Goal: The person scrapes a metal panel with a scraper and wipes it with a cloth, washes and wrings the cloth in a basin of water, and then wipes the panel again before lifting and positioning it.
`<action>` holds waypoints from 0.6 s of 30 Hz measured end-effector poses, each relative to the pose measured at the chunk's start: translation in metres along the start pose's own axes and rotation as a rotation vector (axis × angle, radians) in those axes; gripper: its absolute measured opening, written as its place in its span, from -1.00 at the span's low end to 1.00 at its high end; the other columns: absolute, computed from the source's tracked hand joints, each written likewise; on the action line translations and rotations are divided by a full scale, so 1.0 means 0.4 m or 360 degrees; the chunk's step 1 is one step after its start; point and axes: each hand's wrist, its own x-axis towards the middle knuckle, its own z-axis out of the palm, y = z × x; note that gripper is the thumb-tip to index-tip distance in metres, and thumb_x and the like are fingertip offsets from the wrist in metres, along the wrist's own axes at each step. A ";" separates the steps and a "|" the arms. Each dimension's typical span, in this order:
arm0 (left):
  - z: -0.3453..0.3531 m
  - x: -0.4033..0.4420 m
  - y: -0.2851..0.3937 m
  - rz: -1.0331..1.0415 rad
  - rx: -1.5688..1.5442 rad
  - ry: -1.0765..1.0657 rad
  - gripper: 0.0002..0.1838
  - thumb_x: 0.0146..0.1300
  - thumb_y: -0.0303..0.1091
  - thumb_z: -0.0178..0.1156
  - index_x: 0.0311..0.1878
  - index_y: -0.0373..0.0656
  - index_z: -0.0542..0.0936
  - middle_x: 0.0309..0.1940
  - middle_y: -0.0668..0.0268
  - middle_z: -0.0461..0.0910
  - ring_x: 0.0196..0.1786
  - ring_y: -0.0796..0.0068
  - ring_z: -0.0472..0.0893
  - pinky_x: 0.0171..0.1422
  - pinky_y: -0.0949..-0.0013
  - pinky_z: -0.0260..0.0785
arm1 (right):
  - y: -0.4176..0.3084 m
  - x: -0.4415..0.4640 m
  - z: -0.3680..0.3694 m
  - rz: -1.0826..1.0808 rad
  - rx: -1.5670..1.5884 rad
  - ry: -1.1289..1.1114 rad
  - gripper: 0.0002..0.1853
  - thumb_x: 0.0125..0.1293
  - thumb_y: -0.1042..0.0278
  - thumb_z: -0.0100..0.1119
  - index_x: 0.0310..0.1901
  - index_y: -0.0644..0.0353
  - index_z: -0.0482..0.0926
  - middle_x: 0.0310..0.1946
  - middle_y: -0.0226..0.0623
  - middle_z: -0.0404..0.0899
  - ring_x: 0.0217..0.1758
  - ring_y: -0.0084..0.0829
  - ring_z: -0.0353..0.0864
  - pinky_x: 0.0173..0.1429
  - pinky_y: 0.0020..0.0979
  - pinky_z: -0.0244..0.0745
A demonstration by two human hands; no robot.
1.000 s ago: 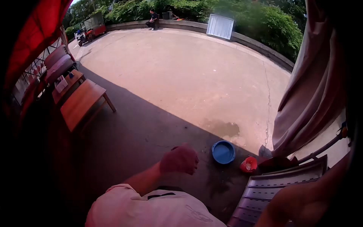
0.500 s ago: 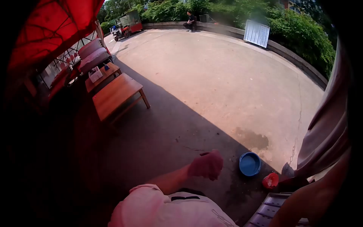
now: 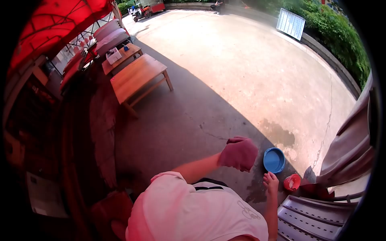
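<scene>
A dark pink cloth (image 3: 241,156) covers my left hand (image 3: 239,154), which is stretched out in front of me above the ground. The cloth hides the fingers, but it bunches as if gripped. My right hand (image 3: 271,181) is raised beside the blue basin (image 3: 274,160), its fingers slightly bent and apart, holding nothing that I can see. From this view the fingertips come just below the basin's near rim. A red container (image 3: 292,182) with something pale inside stands to the right of that hand.
Slotted metal panels (image 3: 309,219) lie at lower right, near a hanging grey curtain (image 3: 350,136). Wooden tables (image 3: 140,76) stand at left under a red canopy (image 3: 60,32). A pale panel (image 3: 290,24) leans by the far kerb, where a person (image 3: 217,6) sits.
My right hand has come in from the right edge to beside the basin. The cloth-covered left hand appears slightly higher and further right. The view has tilted down.
</scene>
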 end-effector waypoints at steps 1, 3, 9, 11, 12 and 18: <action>0.019 0.010 -0.017 -0.0028 0.0038 -0.0064 -0.58 0.28 -0.07 -0.02 0.01 -0.22 0.49 -0.17 0.15 0.58 -0.13 0.26 0.59 -0.02 -0.07 0.43 | 0.066 -0.004 0.010 0.0136 0.0103 -0.0138 -0.57 0.33 0.16 0.16 0.14 0.19 0.44 -0.05 -0.33 0.59 -0.06 -0.46 0.56 -0.05 -0.35 0.44; 0.051 0.036 -0.055 -0.0110 0.0099 -0.0161 -0.59 0.27 -0.08 0.00 0.00 -0.21 0.50 -0.18 0.16 0.58 -0.14 0.28 0.59 -0.04 -0.04 0.44 | 0.206 0.003 0.010 0.0430 0.0347 -0.0387 -0.55 0.31 0.09 0.16 0.13 0.16 0.45 -0.04 -0.27 0.60 -0.03 -0.34 0.57 0.04 -0.24 0.46; 0.088 0.082 -0.179 -0.0329 0.0312 -0.0250 -0.63 0.25 -0.12 0.05 -0.04 -0.19 0.54 -0.21 0.19 0.60 -0.17 0.34 0.60 -0.09 0.05 0.46 | 0.154 -0.076 0.080 0.0371 0.1539 -0.0846 -0.40 0.35 -0.11 0.00 0.28 0.11 0.32 0.24 -0.16 0.39 0.26 -0.14 0.40 0.31 0.02 0.29; 0.068 0.081 -0.180 -0.0342 0.0356 -0.0184 -0.64 0.24 -0.13 0.07 -0.05 -0.18 0.55 -0.22 0.20 0.61 -0.18 0.36 0.61 -0.11 0.07 0.47 | 0.082 -0.128 0.070 0.0043 0.1615 -0.0844 -0.37 0.36 -0.13 -0.06 0.33 0.10 0.26 0.32 -0.15 0.30 0.34 -0.12 0.31 0.38 0.04 0.20; 0.055 0.083 -0.177 -0.0327 0.0376 -0.0135 -0.65 0.24 -0.14 0.08 -0.05 -0.18 0.56 -0.22 0.21 0.61 -0.19 0.37 0.61 -0.12 0.09 0.48 | 0.085 -0.115 0.024 -0.0137 0.1447 -0.0823 -0.36 0.37 -0.14 -0.07 0.34 0.09 0.25 0.34 -0.16 0.26 0.37 -0.12 0.28 0.40 0.03 0.17; 0.006 0.085 -0.134 -0.0273 0.0468 0.0079 -0.69 0.22 -0.17 0.13 -0.08 -0.16 0.59 -0.26 0.24 0.63 -0.22 0.43 0.62 -0.18 0.17 0.50 | 0.077 -0.118 -0.152 -0.0530 0.1275 -0.0826 -0.34 0.38 -0.13 -0.11 0.39 0.09 0.17 0.42 -0.18 0.15 0.45 -0.13 0.16 0.47 -0.02 0.07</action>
